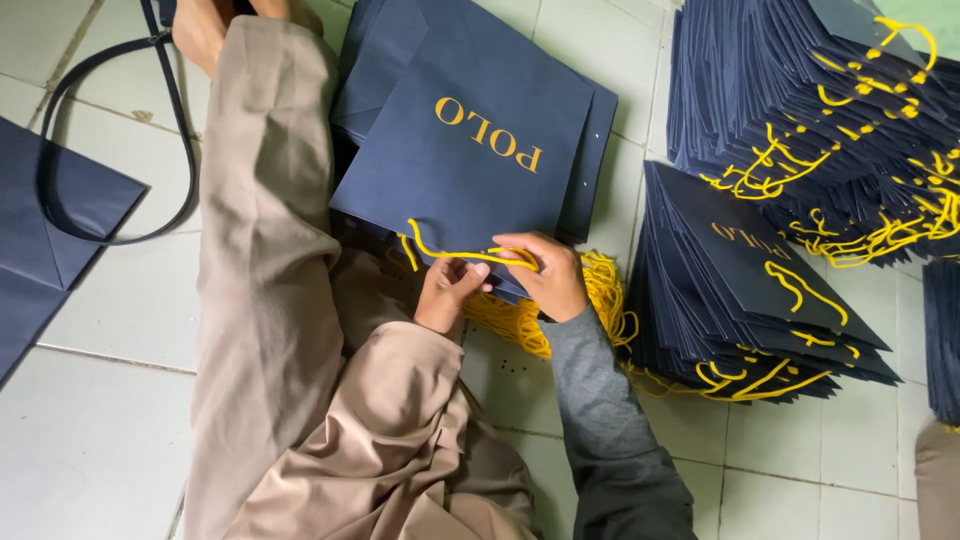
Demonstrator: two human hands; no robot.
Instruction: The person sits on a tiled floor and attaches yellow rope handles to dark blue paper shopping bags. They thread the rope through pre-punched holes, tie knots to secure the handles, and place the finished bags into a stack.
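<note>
A flat navy paper bag with gold lettering lies on a short stack of like bags, over my tan-trousered leg. My left hand pinches the bag's near edge where a yellow cord handle runs along it. My right hand, in a grey sleeve, grips the same edge and the cord's right end. A heap of loose yellow cords lies just under and to the right of my hands.
Two fanned stacks of finished navy bags with yellow handles sit at right and upper right. Another navy bag and a dark strap loop lie at left on the white tiled floor.
</note>
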